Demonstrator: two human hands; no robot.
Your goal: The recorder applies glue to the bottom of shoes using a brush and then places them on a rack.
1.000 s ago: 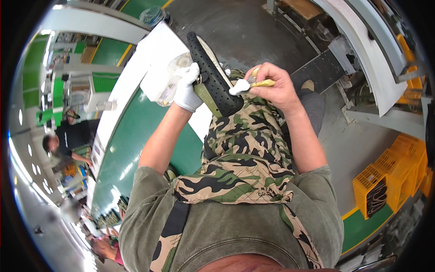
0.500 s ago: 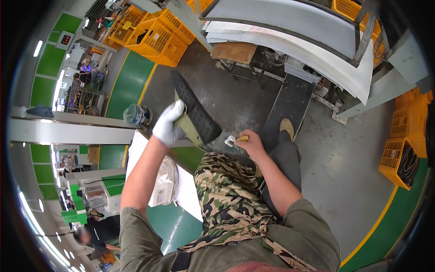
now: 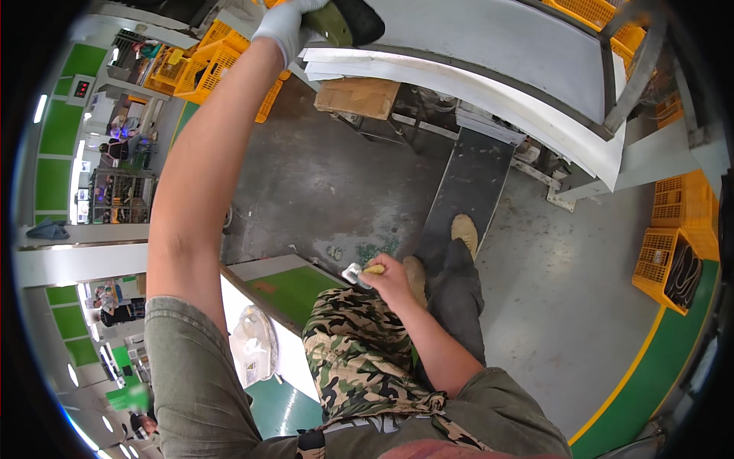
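Note:
My left hand (image 3: 284,29), in a white glove, is raised at arm's length toward the top edge. It is closed around a shoe-shaped piece (image 3: 330,23) with an olive-green body and a black sole, partly cut off by the picture's edge. My bare right hand (image 3: 390,281) is low in front of my camouflage apron (image 3: 359,348). Its fingers grip what looks like a small brush (image 3: 354,274) with a yellowish handle and a white head. A round, whitish tub (image 3: 256,344) stands on the white tabletop (image 3: 294,359) to the left.
A grey rack (image 3: 489,30) holding white sheets (image 3: 550,115) spans the top. Below it are a small brown-topped stool (image 3: 358,98) and a black floor strip (image 3: 470,168). Yellow crates stand at upper left (image 3: 210,73) and right (image 3: 661,260). Other people work at far left.
My left hand has carried the shoe-shaped piece up and forward to the sheet rack. My right hand, still gripping the brush, appears slightly lower and further left; the whole view has shifted.

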